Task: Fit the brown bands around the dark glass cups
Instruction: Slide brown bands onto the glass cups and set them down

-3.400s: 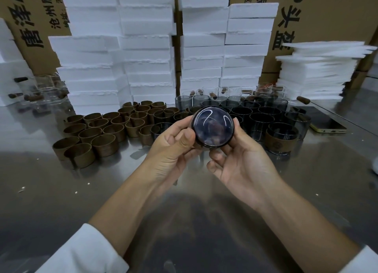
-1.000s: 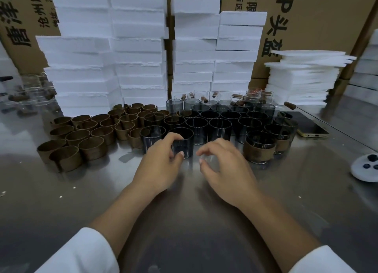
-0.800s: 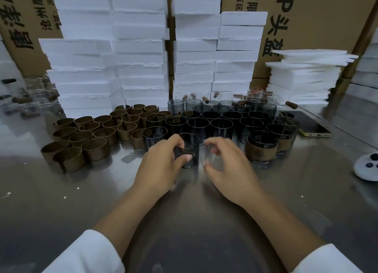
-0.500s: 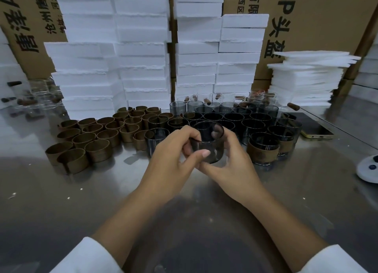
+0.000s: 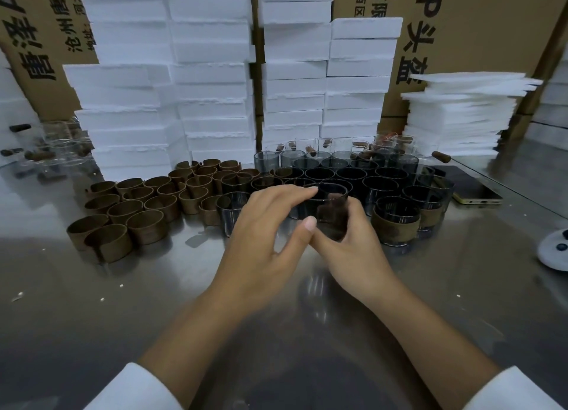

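1 empty dark glass cup sits gripped by our right hand, pinched by our left hand. Brown bands crowd the left.

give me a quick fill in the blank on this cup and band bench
The right hand grips a dark glass cup that wears ___ band.
The loose brown bands stand on the cups' ___ side.
A banded cup stands to the held cup's ___.
The foam blocks stacked behind are ___.
Missing: no; left; right; white
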A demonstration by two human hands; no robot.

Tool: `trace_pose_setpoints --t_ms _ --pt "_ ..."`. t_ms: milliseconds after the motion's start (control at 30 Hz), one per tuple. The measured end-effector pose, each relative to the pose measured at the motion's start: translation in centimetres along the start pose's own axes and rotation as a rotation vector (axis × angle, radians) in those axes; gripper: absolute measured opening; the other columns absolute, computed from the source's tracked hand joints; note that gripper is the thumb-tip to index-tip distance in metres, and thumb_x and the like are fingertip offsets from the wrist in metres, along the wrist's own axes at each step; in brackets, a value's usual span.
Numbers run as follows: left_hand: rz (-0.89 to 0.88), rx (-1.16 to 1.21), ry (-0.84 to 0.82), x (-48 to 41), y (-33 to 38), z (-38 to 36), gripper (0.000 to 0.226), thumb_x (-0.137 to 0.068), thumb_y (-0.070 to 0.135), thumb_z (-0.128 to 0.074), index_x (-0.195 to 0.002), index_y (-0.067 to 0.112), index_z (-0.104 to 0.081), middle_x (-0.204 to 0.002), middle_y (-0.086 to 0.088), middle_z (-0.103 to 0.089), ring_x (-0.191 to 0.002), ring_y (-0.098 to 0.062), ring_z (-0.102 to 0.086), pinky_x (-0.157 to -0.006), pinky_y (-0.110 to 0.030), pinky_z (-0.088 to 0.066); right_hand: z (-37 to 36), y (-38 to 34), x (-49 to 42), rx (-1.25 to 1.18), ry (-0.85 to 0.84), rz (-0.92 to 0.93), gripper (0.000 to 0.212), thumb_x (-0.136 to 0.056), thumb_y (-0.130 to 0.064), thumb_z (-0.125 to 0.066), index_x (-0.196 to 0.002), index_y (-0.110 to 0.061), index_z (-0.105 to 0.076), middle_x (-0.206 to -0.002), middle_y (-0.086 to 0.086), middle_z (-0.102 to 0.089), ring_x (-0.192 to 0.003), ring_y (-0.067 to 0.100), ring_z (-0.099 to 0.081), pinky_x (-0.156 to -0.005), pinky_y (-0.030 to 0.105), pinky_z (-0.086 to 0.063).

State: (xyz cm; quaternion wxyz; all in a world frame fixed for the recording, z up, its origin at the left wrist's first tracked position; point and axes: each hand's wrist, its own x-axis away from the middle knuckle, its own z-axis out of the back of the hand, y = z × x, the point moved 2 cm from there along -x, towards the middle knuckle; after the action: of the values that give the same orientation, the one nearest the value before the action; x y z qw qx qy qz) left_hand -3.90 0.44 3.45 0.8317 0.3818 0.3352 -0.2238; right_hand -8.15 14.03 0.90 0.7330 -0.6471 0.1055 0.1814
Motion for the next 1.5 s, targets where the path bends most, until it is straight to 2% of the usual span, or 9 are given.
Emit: trace_pose_setpoints --t_ms 267,467,600,833,933,1033,1233,1367,1500 --pt "0.074 0.034 -0.011 0.0 -0.5 0.2 0.035 -0.094 0.044 -0.034 -0.128 0.042 -0.044 -0.124 0.030 -0.047 -0.124 0.011 -0.038 -0.101 -0.004 -0.026 0.0 0.1 0.1 0.000 -0.021 0.011 0.057 -0.072 -0.044 -0.077 -0.120 -0.030 -0.050 -0.107 -0.022 -0.065 -0.102 -0.007 -0.062 -0.082 0.014 -0.049" --pt "0.152 0.114 -0.063 0.0 -0.5 0.2 0.037 -0.091 0.056 -0.027 -0.127 0.052 -0.036 -0.129 0.034 -0.044 -0.129 0.014 -0.032 -0.101 -0.001 -0.022 -0.5 0.5 0.1 0.007 -0.086 0.030 0.054 -0.074 -0.024 -0.082 -0.118 -0.030 -0.051 -0.109 -0.020 -0.065 -0.105 -0.001 -0.063 -0.091 0.021 -0.049" --pt "0.194 0.181 -0.057 0.0 -0.5 0.3 0.036 -0.096 0.048 -0.030 -0.130 0.045 -0.041 -0.130 0.029 -0.048 -0.128 0.012 -0.036 -0.100 -0.002 -0.024 -0.4 0.4 0.2 0.024 -0.119 0.051 0.056 -0.070 -0.023 -0.082 -0.116 -0.032 -0.053 -0.110 -0.018 -0.065 -0.105 0.001 -0.063 -0.091 0.022 -0.049" --pt "0.074 0.120 -0.060 -0.1 0.8 0.1 0.035 -0.092 0.051 -0.028 -0.122 0.047 -0.046 -0.120 0.046 -0.040 -0.133 -0.003 -0.035 -0.111 -0.037 -0.031 -0.8 -0.3 0.6 0.042 -0.177 0.066 0.056 -0.072 -0.018 -0.079 -0.121 -0.023 -0.054 -0.112 -0.009 -0.067 -0.108 0.006 -0.062 -0.094 0.034 -0.050" --pt "0.028 0.116 -0.036 -0.1 1.2 0.1 0.035 -0.094 0.045 -0.031 -0.120 0.039 -0.053 -0.118 0.036 -0.049 -0.131 -0.009 -0.038 -0.107 -0.043 -0.035 -0.8 -0.4 0.5 0.058 -0.160 0.076 0.055 -0.073 -0.019 -0.080 -0.121 -0.023 -0.054 -0.113 -0.010 -0.066 -0.109 0.006 -0.062 -0.097 0.039 -0.050" --pt "-0.008 0.126 -0.035 0.0 1.4 0.0 0.031 -0.095 0.042 -0.035 -0.116 0.035 -0.057 -0.116 0.023 -0.057 -0.126 -0.011 -0.043 -0.102 -0.046 -0.039 -0.7 -0.5 0.5 0.039 -0.132 0.066 0.057 -0.067 -0.026 -0.080 -0.118 -0.026 -0.054 -0.110 -0.013 -0.067 -0.107 0.004 -0.063 -0.095 0.035 -0.051" --pt "0.019 0.154 -0.034 0.2 1.4 0.0 0.029 -0.094 0.041 -0.038 -0.110 0.036 -0.061 -0.112 0.014 -0.060 -0.121 -0.012 -0.047 -0.099 -0.038 -0.041 -0.2 -0.2 0.2 -0.007 -0.032 0.040 0.045 -0.068 -0.024 -0.081 -0.103 -0.030 -0.053 -0.093 -0.033 -0.065 -0.089 -0.011 -0.063 -0.073 0.006 -0.045" --pt "0.044 0.155 0.010 0.1 1.2 0.2 0.024 -0.092 0.041 -0.039 -0.105 0.041 -0.059 -0.106 0.016 -0.058 -0.115 -0.010 -0.050 -0.094 -0.030 -0.041 0.2 0.0 -0.1 -0.034 0.040 0.022 0.047 -0.070 -0.022 -0.083 -0.104 -0.031 -0.052 -0.092 -0.025 -0.067 -0.087 -0.009 -0.063 -0.071 0.007 -0.046" --pt "0.053 0.147 0.080 0.0 0.8 0.6 0.025 -0.091 0.038 -0.040 -0.105 0.036 -0.060 -0.104 0.017 -0.059 -0.113 -0.009 -0.050 -0.097 -0.037 -0.042 0.1 -0.2 0.0 -0.054 0.071 0.046 0.052 -0.073 -0.015 -0.083 -0.110 -0.030 -0.050 -0.101 -0.017 -0.065 -0.094 -0.006 -0.064 -0.078 0.010 -0.048"
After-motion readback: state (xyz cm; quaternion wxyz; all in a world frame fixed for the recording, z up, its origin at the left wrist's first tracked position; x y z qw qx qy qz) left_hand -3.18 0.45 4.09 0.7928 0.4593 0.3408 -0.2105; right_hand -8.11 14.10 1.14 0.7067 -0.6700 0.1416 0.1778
